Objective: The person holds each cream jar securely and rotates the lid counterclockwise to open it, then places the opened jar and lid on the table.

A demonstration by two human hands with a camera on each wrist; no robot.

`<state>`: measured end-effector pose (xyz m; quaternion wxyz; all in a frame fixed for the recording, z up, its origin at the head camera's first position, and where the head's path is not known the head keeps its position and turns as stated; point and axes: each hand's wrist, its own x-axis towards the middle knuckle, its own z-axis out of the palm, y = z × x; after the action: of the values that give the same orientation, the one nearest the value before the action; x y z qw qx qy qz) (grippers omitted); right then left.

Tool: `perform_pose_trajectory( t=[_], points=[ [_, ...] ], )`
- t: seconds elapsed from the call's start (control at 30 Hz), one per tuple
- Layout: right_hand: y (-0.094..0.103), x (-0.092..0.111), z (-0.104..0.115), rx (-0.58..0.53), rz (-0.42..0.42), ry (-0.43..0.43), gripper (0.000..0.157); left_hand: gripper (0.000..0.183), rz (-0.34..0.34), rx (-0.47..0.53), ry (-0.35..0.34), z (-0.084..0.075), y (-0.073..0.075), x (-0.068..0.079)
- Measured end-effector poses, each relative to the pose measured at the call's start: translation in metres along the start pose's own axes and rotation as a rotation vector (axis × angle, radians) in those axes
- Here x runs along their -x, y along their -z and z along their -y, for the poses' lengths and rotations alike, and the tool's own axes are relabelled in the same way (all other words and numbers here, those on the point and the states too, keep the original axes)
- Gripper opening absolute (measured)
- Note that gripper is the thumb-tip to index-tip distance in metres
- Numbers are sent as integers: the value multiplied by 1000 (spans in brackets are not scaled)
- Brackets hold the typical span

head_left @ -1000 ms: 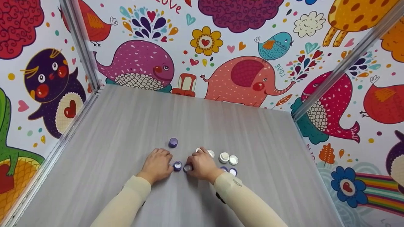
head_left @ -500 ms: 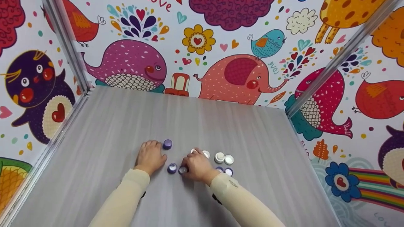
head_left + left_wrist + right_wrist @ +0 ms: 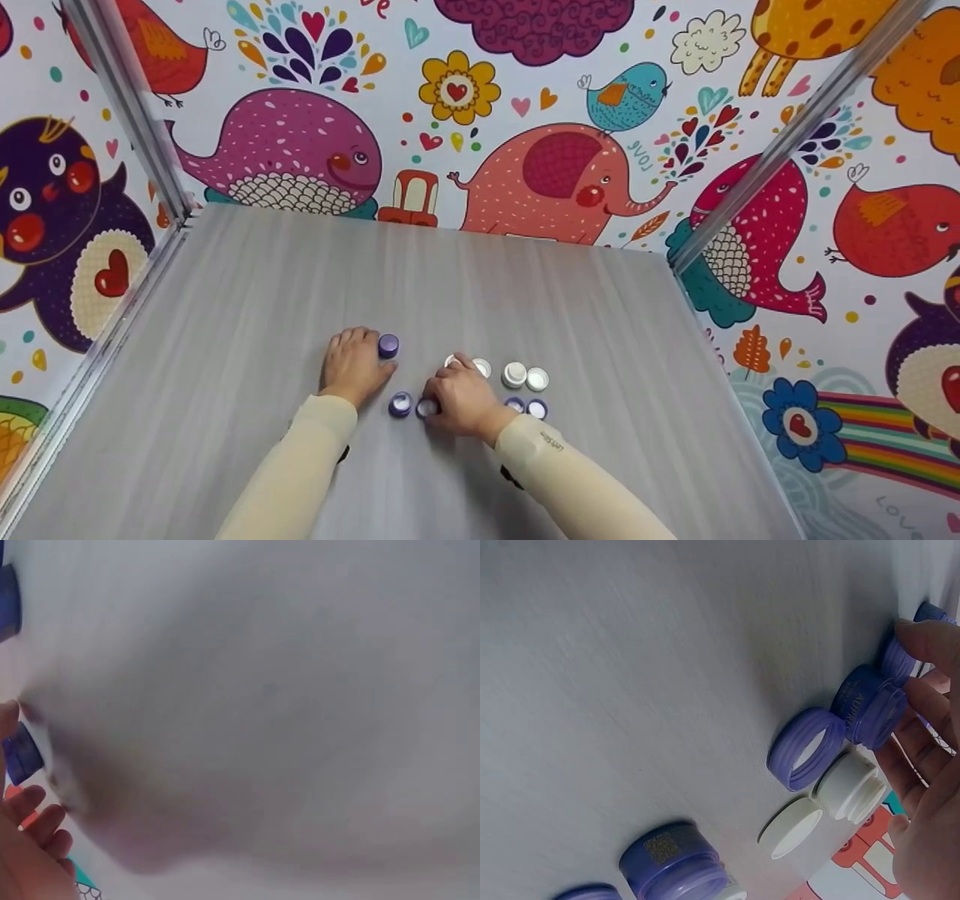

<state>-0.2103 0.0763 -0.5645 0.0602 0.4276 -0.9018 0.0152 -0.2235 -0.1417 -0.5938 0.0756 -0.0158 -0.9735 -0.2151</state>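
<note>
In the head view, my left hand (image 3: 352,364) is beside a purple capped jar (image 3: 388,346), thumb and fingers spread around it. The left wrist view shows this jar (image 3: 24,754) between thumb and fingertips, without a clear grip. My right hand (image 3: 461,397) pinches a purple lid (image 3: 427,408) between thumb and index finger, low at the table. An open purple jar (image 3: 400,404) stands just left of that lid. Beneath the right palm, the right wrist view reveals another purple jar (image 3: 866,706) and purple ring-like lid (image 3: 806,748), both hidden from the head.
Partly under the right fingers is a white jar (image 3: 452,361), with a white lid (image 3: 481,368) beside it. Farther right sit another white jar (image 3: 514,374), its lid (image 3: 537,379), a purple jar (image 3: 514,405) and a purple lid (image 3: 536,409). Printed walls enclose the grey table (image 3: 300,262).
My left hand has left the open purple jar and moved forward to the capped purple jar. The right hand stays at the purple lid. The head view has shifted slightly.
</note>
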Motion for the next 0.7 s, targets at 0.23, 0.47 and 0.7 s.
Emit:
perform_pose_trajectory(
  t=[0.23,0.47,0.7],
  points=[
    [0,-1,1,4,21,-4,21,59,-11,20,16,-1,-3,-3],
    [0,-2,0,12,8,-3,23,52,-56,50,-12,1,-6,-5],
    [0,-1,2,29,3,-4,25,47,-84,79,-29,0,-5,-4]
  ],
)
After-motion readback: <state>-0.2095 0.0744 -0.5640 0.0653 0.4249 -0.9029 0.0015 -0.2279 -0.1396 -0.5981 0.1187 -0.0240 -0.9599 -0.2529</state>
